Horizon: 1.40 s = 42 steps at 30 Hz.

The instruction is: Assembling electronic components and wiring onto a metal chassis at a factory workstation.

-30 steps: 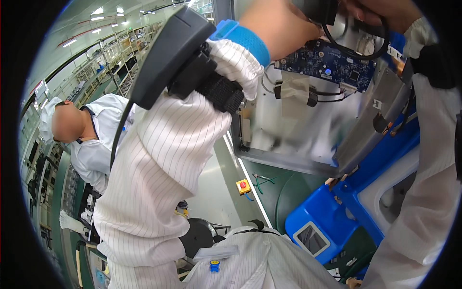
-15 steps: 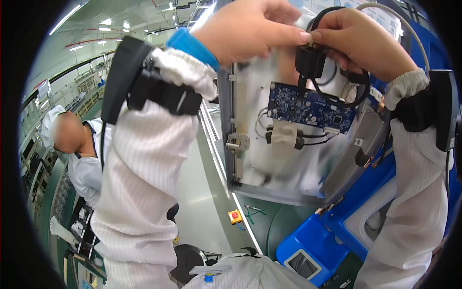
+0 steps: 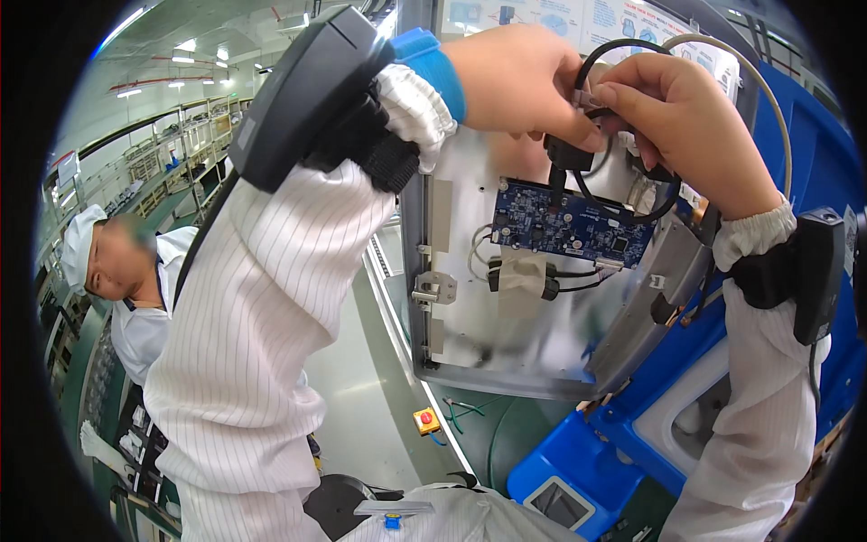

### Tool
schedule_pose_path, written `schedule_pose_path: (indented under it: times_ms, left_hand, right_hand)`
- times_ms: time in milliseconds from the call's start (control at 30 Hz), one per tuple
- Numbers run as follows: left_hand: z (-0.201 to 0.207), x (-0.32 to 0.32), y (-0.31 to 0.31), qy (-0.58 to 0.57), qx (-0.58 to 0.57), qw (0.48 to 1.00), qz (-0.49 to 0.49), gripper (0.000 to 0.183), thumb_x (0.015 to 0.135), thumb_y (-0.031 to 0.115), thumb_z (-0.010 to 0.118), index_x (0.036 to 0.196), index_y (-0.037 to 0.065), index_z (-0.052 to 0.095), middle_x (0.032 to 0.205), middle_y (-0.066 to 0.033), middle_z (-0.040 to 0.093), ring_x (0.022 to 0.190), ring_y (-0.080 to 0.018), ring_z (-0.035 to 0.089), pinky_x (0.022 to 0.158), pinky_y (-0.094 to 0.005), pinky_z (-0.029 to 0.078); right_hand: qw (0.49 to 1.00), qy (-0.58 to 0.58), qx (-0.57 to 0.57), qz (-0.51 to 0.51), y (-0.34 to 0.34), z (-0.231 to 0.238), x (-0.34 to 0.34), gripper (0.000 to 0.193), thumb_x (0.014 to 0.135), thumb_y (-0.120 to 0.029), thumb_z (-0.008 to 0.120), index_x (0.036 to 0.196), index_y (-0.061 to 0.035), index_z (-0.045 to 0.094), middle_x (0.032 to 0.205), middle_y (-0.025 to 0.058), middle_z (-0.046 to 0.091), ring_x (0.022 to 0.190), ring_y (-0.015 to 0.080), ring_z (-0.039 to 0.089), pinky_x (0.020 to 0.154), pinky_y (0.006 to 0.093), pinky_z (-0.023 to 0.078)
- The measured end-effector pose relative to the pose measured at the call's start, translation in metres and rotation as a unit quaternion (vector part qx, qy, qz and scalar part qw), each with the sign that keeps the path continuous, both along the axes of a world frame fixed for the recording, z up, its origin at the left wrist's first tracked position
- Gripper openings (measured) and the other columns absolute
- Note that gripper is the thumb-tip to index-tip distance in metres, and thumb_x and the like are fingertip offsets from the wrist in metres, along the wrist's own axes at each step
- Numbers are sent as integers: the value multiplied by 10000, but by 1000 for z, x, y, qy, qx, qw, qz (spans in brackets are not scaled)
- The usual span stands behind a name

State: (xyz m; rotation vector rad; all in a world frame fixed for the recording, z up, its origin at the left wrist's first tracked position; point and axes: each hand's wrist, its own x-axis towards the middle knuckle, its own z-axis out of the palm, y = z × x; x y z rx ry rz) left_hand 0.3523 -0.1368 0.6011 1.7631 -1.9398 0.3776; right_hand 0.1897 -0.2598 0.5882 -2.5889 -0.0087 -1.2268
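Observation:
Both hands are at a looped black cable (image 3: 589, 68) over an open metal enclosure (image 3: 470, 357). My left hand (image 3: 528, 86), with a blue band at the wrist, closes its fingers on the cable just above a black block (image 3: 567, 155). My right hand (image 3: 691, 117) pinches the same cable from the right, between thumb and curled fingers; the exact grip point is partly hidden. Beneath the hands lies a blue circuit board (image 3: 578, 221), with the block's lead running down onto it. Below the board, beige tape (image 3: 524, 275) covers black cable parts.
Blue plastic housing (image 3: 573, 465) stands at the lower right, on a green surface. A yellow box with a red button (image 3: 426, 420) and green-handled pliers (image 3: 463, 411) lie along the bench edge. A person in white (image 3: 135, 307) is at the left, near shelving.
My left hand has shifted right and down, its fingers now curling in around the cable above the block. My right hand still pinches the cable. The view has tilted slightly.

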Motion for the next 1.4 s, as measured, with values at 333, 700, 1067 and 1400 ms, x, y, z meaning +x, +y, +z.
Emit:
schedule_pose_path:
  times_ms: [333,700,1067,1400]
  left_hand:
    - [12,6,16,162,22,980,-116,277,946,191,650,1099,-37,688,886,-84,701,738,-130,665,643,-273,551]
    - [-5,17,-14,119,-23,983,-137,341,883,195,758,1125,-14,636,873,-40,697,699,-111,644,596,-251,536]
    - [-6,26,-17,108,6,979,-175,377,919,123,705,1238,-25,570,932,-46,682,758,-92,598,685,-255,509]
    - [-8,12,0,156,-19,973,-167,393,884,124,721,1148,-132,581,876,-145,702,682,-155,643,614,-283,533]
  right_hand:
    - [1000,-7,8,4,-5,-10,-1,241,945,-173,633,1073,14,713,739,18,658,505,26,494,468,193,392]
    - [984,-121,-37,-123,-3,-61,-16,236,1033,-180,567,1163,-16,677,681,-18,565,601,37,482,537,212,372]
    - [959,-123,256,-11,-3,-83,-16,320,1059,-183,507,1342,-68,604,796,17,591,512,57,550,435,193,435]
    - [960,-239,147,-5,-4,-101,-11,313,975,-57,647,1282,-62,587,922,26,632,641,48,588,521,193,459]
